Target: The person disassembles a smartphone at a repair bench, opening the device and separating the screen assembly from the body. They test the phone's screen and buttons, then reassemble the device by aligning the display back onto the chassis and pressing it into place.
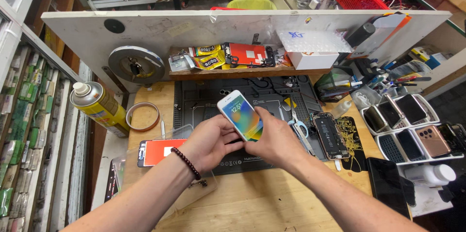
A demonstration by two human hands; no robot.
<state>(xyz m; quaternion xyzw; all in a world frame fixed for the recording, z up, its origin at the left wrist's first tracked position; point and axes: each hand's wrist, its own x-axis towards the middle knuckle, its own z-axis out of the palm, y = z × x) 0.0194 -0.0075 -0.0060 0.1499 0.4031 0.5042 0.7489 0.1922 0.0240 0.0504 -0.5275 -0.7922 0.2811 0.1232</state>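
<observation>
Head view: you look down on a wooden workbench (pixel 252 198) with a dark repair mat (pixel 194 103) on it.
Left hand: your left hand (pixel 208 142) has its fingers curled around the lower left edge of a white phone (pixel 240 114); beaded bracelet (pixel 187 162) on the wrist.
Right hand: your right hand (pixel 276 140) has its fingers closed on the phone's lower right edge, thumb side partly hidden.
Phone: lit screen facing you, tilted, held above the mat between both hands, not touching the mat.
Right of hands: opened phone body (pixel 331 136) with its insides showing, lying on the mat edge; scissors (pixel 298 127) just beside it.
Left of hands: red-screen phone (pixel 158 152) flat on the bench, near your left wrist, under a clear plastic piece.
Far left: yellow spray can (pixel 97 107) lying tilted, tape roll (pixel 143 116) beside it.
Far right: white trays (pixel 405 130) holding several phones; black phone (pixel 386 183) flat on the bench.
Back: wooden shelf (pixel 233 72) with small parts packets, white box (pixel 313 59) at its right end.
</observation>
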